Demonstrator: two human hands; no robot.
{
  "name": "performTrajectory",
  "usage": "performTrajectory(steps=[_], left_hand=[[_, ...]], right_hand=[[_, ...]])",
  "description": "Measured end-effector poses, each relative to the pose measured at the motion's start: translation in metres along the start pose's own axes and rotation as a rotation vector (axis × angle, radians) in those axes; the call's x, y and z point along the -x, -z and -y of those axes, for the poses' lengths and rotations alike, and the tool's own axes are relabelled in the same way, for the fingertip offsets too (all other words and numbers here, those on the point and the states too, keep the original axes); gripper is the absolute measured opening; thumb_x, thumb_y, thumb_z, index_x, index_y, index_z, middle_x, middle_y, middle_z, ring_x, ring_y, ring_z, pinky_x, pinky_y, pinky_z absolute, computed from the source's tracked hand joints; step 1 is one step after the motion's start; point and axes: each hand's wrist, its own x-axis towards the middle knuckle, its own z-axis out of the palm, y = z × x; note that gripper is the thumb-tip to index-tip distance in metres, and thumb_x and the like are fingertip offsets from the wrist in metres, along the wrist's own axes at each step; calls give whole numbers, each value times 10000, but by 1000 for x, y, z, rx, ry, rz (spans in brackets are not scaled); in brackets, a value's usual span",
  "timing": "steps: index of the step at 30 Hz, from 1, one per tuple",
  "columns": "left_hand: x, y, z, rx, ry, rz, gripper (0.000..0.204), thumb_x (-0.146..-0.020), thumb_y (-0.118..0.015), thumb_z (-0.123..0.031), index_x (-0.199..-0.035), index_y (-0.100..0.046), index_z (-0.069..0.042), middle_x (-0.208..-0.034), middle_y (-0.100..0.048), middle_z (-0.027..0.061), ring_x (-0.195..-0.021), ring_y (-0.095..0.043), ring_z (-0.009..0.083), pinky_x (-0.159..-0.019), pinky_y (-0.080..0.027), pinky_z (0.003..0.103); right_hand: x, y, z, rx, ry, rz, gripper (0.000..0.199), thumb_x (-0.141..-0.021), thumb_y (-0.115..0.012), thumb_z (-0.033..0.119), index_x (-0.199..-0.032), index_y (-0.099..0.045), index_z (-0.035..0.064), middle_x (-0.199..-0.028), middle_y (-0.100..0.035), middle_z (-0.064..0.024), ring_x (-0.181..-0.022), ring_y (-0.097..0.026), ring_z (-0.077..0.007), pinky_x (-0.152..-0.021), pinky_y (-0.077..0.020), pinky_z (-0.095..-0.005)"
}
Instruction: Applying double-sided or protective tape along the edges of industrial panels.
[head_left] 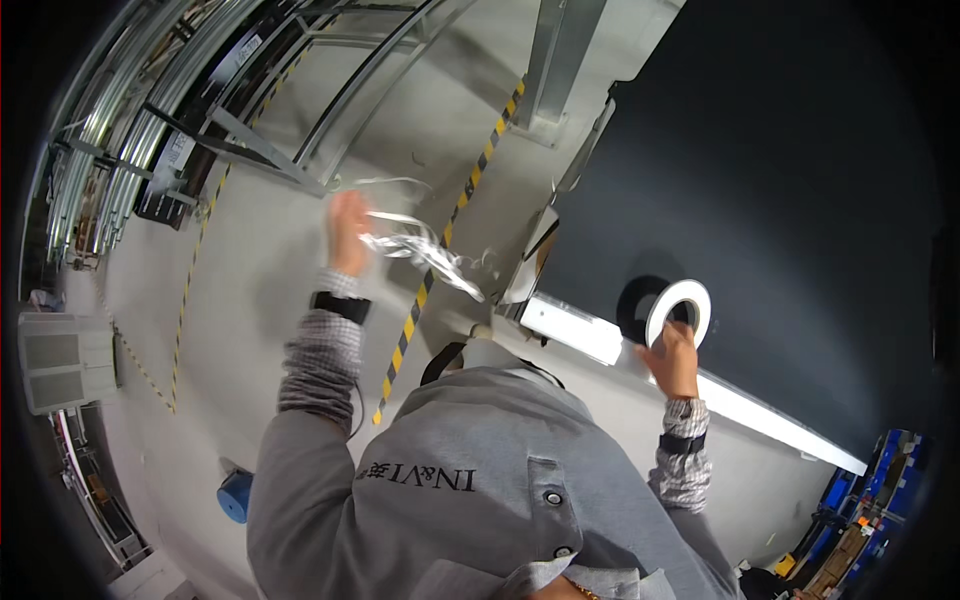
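Observation:
My left hand (348, 236) is raised over the floor on the left, blurred by motion, its fingers closed. From it trails a crumpled bundle of shiny, whitish film strips (415, 248), loose ends hanging to the right. Above the dark tabletop's near edge, my right hand (677, 362) grips a white ring-shaped roll (702, 308), which looks like a roll of tape. Some fingers reach into its centre hole, and the roll stands on edge, casting a round shadow on the tabletop. A bright white bar (570, 328) lies along the near edge, left of this hand.
The large dark tabletop (780, 200) fills the right side. A second white strip (780, 420) runs along its edge. Metal racks with long profiles (125, 150) stand far left. Also here are a grey post (560, 70), yellow-black floor tape (470, 190), a blue bin (235, 495) and blue shelving (880, 490).

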Motion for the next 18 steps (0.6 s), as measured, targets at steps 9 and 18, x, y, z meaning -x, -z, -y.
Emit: performTrajectory(steps=[9,18], left_hand=[[-8,-51,-11,-803,133,425,666,-733,-666,-155,-1290,-323,-32,-711,-507,-3,-644,-474,57,-582,-406,215],[-64,-184,-46,-374,497,1469,198,-835,-590,-161,-940,-564,5,-754,-510,-23,-639,-415,48,-567,-386,222]], right_hand=[[-44,47,81,-382,80,207,334,-722,-680,283,-811,-564,-17,-746,-575,-165,-715,-562,-308,-635,-447,-364],[-153,87,147,-1179,-111,570,388,-900,-442,378,-920,-600,24,-733,-576,-34,-741,-504,-129,-688,-418,-268]])
